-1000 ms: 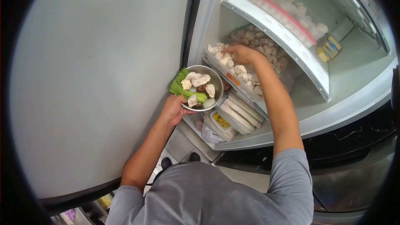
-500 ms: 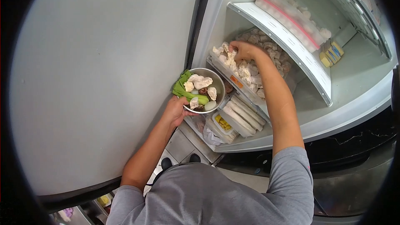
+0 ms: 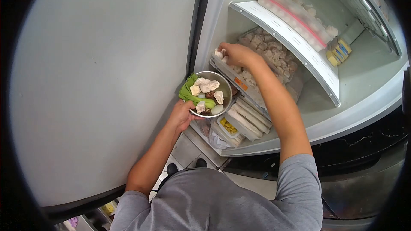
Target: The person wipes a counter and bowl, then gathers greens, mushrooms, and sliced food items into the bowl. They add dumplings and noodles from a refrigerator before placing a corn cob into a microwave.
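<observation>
My left hand (image 3: 184,113) grips the rim of a round metal bowl (image 3: 229,90) and holds it in front of the open fridge. Inside the bowl lie leafy greens (image 3: 186,90), several pale dumplings (image 3: 209,86), brown pieces like mushroom and a smooth white ball (image 3: 217,109). My right hand (image 3: 238,54) reaches into a clear plastic bin (image 3: 229,72) of pale folded dumplings (image 3: 248,78). Its fingers are bent around a dumpling (image 3: 219,54) at the bin's left end; the fingertips are partly hidden.
Behind the bin sits another container of dumplings (image 3: 274,49). A white shelf (image 3: 291,38) above carries a bag with a pink seal (image 3: 295,19) and yellow packs (image 3: 339,53). Below are wrapped white packs (image 3: 248,119) and a tub of yellow pieces (image 3: 229,127). The grey door (image 3: 107,81) stands left.
My right hand has moved left within the bin, toward its left end, uncovering more of the container behind. My left hand keeps the bowl in nearly the same place.
</observation>
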`<state>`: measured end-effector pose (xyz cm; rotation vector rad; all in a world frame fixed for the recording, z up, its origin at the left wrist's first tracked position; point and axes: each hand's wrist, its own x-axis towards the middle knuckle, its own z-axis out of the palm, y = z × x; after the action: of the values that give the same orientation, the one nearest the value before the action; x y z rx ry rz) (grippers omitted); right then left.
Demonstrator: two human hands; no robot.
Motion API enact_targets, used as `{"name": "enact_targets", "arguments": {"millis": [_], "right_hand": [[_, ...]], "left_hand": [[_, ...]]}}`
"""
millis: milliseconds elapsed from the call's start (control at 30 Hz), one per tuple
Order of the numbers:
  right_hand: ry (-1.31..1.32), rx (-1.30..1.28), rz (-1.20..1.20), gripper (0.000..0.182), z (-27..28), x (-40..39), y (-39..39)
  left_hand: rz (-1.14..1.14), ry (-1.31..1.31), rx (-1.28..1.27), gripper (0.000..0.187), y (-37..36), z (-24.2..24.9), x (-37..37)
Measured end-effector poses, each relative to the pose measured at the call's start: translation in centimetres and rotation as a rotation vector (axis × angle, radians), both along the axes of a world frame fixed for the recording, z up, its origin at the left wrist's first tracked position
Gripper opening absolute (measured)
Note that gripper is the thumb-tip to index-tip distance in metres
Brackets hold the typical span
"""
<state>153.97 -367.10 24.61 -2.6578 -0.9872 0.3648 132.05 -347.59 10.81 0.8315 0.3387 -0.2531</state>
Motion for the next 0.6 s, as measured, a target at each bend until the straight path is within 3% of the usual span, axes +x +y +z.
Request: {"name": "enact_targets", "arguments": {"millis": [67,200,267,400,500,600], "right_hand": [[-0.081,-0.221,-0.077,0.057,0.9,-1.5,1.9],[0.049,-0.23,-0.047,0.061,2.9,-2.3,2.8],[0.19,-0.061,-0.043,0.055,1.4,-0.7,2.4],[0.166,-0.065,-0.161,0.046,1.7,-2.7,3.6],[-0.022,-0.094,-0.081,0.049,0.1,-3.5,3.5],[-0.168,-0.119,-0.284,0.05,0.2,-5.8,3.9]], "left_hand": [[-0.007,-0.005,0.0,0.047,0.3,0.7,-0.5],[-0.005,-0.011,0.013,0.048,1.3,1.6,-1.9],[-0.005,-0.024,0.026,0.048,1.8,1.8,-2.3],[-0.006,-0.002,0.049,0.049,2.1,2.4,-2.8],[0.01,-0.035,-0.019,0.043,1.3,2.6,-3.4],[0.011,-0.013,-0.001,0.042,0.4,1.7,-3.3]]}}
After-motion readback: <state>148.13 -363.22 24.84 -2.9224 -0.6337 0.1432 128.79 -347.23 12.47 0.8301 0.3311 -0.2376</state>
